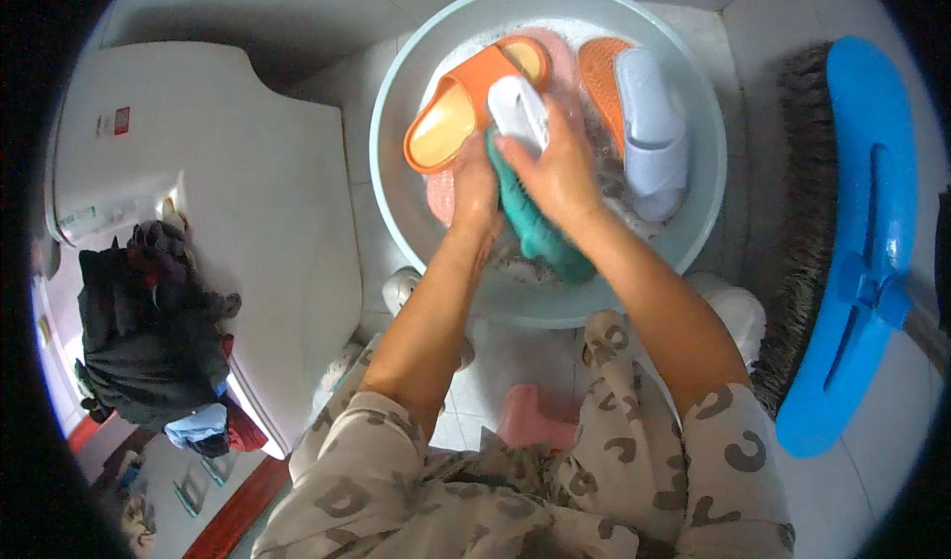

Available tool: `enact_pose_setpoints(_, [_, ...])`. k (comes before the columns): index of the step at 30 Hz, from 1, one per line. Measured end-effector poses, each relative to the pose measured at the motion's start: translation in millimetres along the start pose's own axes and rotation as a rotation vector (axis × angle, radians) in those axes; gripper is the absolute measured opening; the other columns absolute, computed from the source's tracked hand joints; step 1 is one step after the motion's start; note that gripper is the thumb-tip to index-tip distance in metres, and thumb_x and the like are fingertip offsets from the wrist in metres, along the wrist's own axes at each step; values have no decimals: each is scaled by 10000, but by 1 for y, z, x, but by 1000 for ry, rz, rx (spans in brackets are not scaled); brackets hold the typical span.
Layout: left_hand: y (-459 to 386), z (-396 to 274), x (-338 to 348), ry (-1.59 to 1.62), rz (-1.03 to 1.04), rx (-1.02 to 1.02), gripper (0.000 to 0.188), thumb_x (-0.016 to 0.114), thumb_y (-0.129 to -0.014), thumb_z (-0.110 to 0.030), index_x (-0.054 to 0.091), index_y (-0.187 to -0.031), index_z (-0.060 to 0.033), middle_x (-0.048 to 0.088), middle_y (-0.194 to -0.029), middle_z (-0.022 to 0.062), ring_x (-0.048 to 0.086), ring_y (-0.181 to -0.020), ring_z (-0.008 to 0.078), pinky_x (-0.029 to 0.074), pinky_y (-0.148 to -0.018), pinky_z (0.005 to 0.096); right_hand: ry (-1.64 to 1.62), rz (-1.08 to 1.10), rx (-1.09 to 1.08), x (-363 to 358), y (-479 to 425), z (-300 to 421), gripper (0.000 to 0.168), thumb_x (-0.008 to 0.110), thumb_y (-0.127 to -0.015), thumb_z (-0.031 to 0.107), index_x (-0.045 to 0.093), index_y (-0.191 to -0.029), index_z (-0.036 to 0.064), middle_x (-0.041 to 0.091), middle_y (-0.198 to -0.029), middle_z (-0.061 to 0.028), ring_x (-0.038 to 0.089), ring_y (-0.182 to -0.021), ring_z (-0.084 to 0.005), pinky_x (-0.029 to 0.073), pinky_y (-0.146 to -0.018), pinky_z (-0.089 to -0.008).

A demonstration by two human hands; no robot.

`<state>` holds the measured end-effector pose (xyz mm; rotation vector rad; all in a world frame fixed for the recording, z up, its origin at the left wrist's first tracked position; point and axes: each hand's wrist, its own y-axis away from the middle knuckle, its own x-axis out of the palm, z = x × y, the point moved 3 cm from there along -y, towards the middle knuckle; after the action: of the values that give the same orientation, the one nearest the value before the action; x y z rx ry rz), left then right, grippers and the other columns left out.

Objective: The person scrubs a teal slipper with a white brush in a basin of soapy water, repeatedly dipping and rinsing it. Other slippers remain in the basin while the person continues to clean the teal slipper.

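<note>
Both my hands are over a round pale plastic basin (548,314) of soapy water. My left hand (477,183) presses a wet green cloth (539,224) against a white slipper or shoe (518,111). Around the slipper's near right side curls my right hand (561,161), its thumb on the cloth. An orange slipper (464,94) with a yellow insole lies at upper left, over pinkish footwear (441,195). On the right, a pale blue slipper (652,128) rests partly over an orange textured sole (603,83). Suds hide the basin's bottom.
A blue broom head (869,247) with dark bristles stands at the right wall. At left is a white appliance or cabinet (282,209), with dark clothes (148,336) beside it. A pink plastic stool or similar object (531,418) is beneath me.
</note>
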<state>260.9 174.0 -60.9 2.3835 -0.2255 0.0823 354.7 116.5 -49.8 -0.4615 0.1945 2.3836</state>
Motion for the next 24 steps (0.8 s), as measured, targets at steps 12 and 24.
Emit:
enact_pose_setpoints(12, [-53,25,-48,239,110,-181,357,408,-947,-233,466,-1209,1,579,-1116,147,585,-999,255,482,-871,396,79,200,-98,16,46,0,605,712,-731,229,441,-1236,36,524,-1100,-251,535,-947,-434,457,-796,-467])
enact_pose_setpoints(24, [-21,18,-54,261,54,-112,433,363,-964,-348,453,-1240,-26,564,-1155,123,564,-1035,251,452,-911,390,-61,131,4,29,21,-6,462,693,-761,219,480,-1102,-9,576,-998,-242,581,-930,-382,461,-766,-423])
